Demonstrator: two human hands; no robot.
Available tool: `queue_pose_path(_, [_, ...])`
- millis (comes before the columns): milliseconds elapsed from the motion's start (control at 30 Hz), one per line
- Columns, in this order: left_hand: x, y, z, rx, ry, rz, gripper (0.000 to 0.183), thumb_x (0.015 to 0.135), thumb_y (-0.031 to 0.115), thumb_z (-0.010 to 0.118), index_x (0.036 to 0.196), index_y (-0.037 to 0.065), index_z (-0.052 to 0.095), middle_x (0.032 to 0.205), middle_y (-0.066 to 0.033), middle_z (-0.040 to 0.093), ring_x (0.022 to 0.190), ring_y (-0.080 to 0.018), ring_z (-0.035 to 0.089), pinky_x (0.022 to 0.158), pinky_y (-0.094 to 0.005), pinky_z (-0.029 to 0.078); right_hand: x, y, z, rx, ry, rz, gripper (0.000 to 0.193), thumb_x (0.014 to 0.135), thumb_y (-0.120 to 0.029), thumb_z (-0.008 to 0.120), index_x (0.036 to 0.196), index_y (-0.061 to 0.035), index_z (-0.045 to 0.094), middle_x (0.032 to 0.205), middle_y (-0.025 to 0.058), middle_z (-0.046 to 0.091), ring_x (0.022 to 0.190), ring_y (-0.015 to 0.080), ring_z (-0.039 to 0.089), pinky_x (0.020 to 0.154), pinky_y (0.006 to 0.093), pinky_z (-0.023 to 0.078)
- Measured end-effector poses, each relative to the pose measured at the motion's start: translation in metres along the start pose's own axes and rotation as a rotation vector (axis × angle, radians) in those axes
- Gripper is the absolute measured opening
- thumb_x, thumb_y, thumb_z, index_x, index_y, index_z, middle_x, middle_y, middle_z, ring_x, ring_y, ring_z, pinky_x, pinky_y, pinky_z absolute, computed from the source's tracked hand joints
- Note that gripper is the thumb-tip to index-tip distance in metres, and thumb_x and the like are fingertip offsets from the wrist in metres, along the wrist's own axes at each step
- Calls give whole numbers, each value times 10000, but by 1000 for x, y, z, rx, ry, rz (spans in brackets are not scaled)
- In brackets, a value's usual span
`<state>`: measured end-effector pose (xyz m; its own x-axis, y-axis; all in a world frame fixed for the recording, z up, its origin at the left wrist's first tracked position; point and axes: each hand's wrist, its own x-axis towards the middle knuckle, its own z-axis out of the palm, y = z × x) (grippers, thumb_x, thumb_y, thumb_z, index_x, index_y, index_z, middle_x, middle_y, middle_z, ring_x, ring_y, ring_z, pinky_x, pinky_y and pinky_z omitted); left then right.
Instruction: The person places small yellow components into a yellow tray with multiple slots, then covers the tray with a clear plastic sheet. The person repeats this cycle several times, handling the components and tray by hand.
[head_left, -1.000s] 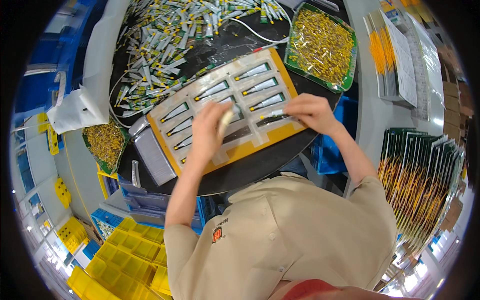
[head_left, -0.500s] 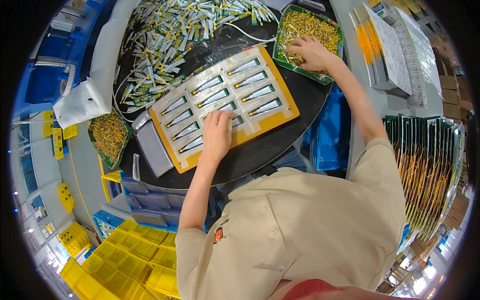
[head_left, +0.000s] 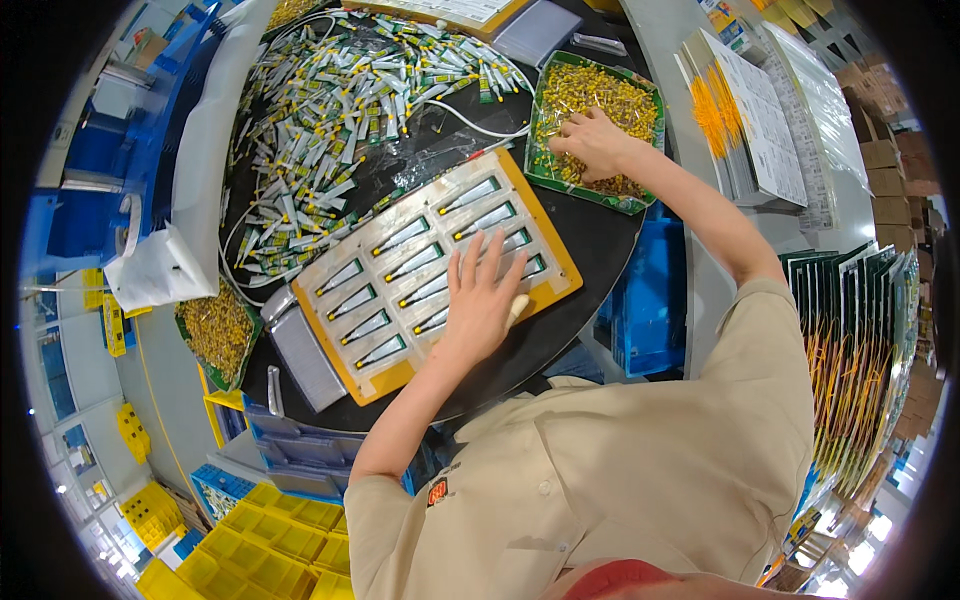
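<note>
- Two bare hands are working apart: we are resting the left hand (head_left: 480, 300), fingers spread, over the white rectangular board with a yellow border (head_left: 552, 220), perhaps to be steadying it.
- We are dipping the right hand (head_left: 600, 148) into small yellow-ended pieces (head_left: 600, 85), fingers curled downward; we are not seeing the fingertips clearly, so we cannot tell whether they are pinching anything.
- Slim silver-and-green tubes with yellow tips (head_left: 382, 351) are lying in the board's slots, all pointing the same way, likely so that each is sitting evenly; our left hand is hiding some slots.
- More loose tubes (head_left: 340, 120) are lying heaped beyond the board on the black round-edged worktop (head_left: 590, 230), presumably so that we are having them within reach.
- The shallow green-rimmed tray (head_left: 655, 110) is holding the pieces beside the board, on our right hand's side, its rim probably stopping them from scattering.
- A stack of clear flat plastic (head_left: 308, 355) is standing just beside the board's left end.
</note>
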<state>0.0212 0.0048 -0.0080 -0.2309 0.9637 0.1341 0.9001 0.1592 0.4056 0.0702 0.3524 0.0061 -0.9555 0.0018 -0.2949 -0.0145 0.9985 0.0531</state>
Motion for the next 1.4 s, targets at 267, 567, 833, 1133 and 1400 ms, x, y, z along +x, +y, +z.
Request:
queue_pose_path(267, [89,-35,-30,-145,195,47,510,856,95,682,1355,105,581,1529,-175,393,1406,-426,345,1146,-521,295,3,16,-9,328,-19,8,338,700,-141,779,1001,-132,627,983,107,622,969,315,637,864,469,462])
queue_pose_path(567, [218,-40,2,-464,377,170,437,906,73,645,1338,58,578,1414,-195,497,1304,-398,461,1087,-469,386,-12,34,-10,521,275,175,228,801,-112,706,1026,-90,681,992,129,629,931,346,643,818,437,525])
queue_pose_path(833, [217,-60,17,-515,378,53,397,887,35,650,1282,56,614,1338,-189,557,1226,-394,539,1034,-452,446,-21,-3,7,182,384,235,331,784,-209,785,1094,-137,696,993,67,659,1013,279,632,923,431,464])
queue_pose_path(1133, [224,-36,38,-459,318,123,430,851,101,713,1271,50,640,1133,-176,694,1080,-380,614,944,-447,497,-31,-14,-9,549,754,186,187,904,-77,645,1088,-69,676,1009,122,706,960,314,678,843,406,528])
queue_pose_path(1400, [224,-26,38,-354,200,41,288,854,125,735,1132,52,712,1003,-186,707,931,-377,669,824,-444,534,-65,7,-13,914,638,289,413,840,-60,704,1248,-106,661,1066,122,695,1013,311,667,903,392,542])
